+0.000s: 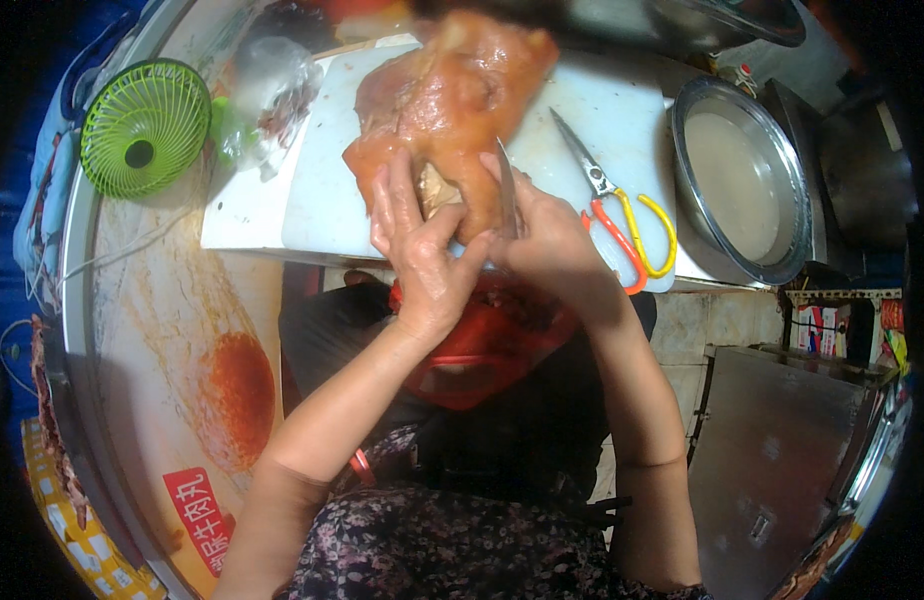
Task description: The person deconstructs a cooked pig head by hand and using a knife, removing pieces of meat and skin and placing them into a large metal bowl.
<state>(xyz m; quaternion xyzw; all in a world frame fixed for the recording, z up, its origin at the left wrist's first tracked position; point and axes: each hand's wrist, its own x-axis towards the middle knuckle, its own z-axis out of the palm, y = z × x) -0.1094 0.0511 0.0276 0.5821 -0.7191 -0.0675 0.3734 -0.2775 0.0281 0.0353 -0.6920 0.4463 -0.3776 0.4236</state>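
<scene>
A large orange-brown piece of skin-on meat (447, 105) lies on a white cutting board (327, 205). Its skin is glossy and folded, and a pale patch (437, 187) shows at its near end. My left hand (429, 250) grips this near end, with fingers over the skin and thumb at the front edge. In my right hand (550, 238) is a knife (507, 185), its narrow blade pointing away from me along the meat's right side. The fingers wrapped round the handle hide most of it. Whether the blade edge touches the skin I cannot tell.
Scissors (625, 212) with red and yellow handles lie right of the meat, near a metal basin (685, 190) of cloudy liquid. A green fan (147, 130) and clear plastic bag (272, 85) are at the left. Below the board sits a red container (472, 360).
</scene>
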